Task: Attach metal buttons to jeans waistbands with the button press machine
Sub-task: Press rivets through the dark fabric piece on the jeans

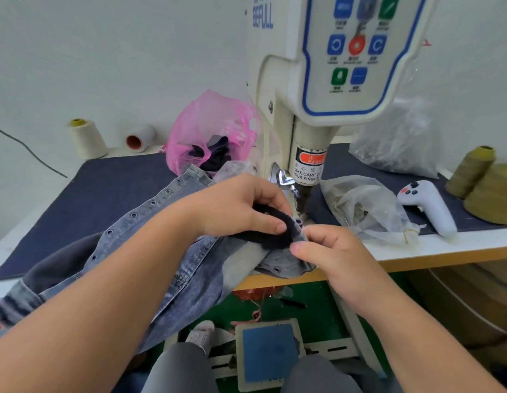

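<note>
Right below the button press machine [311, 89], both hands work on the washed-blue jeans [190, 268], which drape from the counter [445, 248] edge down toward the person's lap. The left hand [232, 208] lies in front of the machine's plunger and to its left, its thumb and fingers curled round a dark fuzzy strip [272, 225] at the waistband end, pinching it against the denim. The right hand [334, 253], nearer the viewer than the plunger, pinches the grey waistband tip between thumb and forefinger; a small dark button seems to sit there, though it is too small to be sure. A row of metal eyelets runs along the jeans edge, away to the left of the machine. Left of the machine stands a pink plastic bag [209, 129] holding dark scraps, and farther left two thread cones [86, 139]. Right of the machine lie clear plastic bags [362, 205], one with small metal parts, then a white handheld controller [428, 205] and olive thread cones [484, 182]. Below the machine, under the counter, a blue foot pedal [270, 353] rests on the floor between the person's knees.
</note>
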A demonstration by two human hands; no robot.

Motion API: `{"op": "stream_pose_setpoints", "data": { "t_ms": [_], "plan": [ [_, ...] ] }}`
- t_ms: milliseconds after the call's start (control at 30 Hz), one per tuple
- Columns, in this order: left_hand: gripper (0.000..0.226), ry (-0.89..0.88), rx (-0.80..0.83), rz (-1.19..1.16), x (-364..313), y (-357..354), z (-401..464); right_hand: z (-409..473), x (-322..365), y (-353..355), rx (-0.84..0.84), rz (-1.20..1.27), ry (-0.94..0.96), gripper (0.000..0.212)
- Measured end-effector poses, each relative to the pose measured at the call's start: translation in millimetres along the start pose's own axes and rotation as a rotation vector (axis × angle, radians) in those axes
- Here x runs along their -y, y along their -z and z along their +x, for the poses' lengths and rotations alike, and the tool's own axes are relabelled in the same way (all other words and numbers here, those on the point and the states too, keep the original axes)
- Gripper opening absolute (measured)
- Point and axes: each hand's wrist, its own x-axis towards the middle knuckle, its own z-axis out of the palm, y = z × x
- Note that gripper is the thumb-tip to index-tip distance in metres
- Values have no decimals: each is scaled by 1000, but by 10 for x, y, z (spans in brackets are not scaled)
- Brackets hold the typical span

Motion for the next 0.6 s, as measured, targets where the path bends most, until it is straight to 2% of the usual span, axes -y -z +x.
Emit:
{"op": "stream_pose_setpoints", "data": {
  "t_ms": [133,167,200,300,400,533,600],
  "plan": [
    [18,3,60,3,-21,0,12,-75,102,-8,22,-11,-26,86],
    [20,-2,80,16,-33,-12,16,-87,95,-25,40,-19,-37,90],
    [21,-6,98,30,-44,-28,19,-94,87,-43,47,-30,-47,86],
    [26,-1,117,41,-41,-43,24,-86,-1,-50,-3,-86,-87,44],
    [34,23,116,47,14,-2,25,-79,-67,13,30,-46,-142,23],
    [34,63,118,75,108,42,34,-73,-141,127,46,71,-205,42],
    [33,69,119,87,139,43,49,-60,-153,136,43,88,-232,44]
  ]
}}
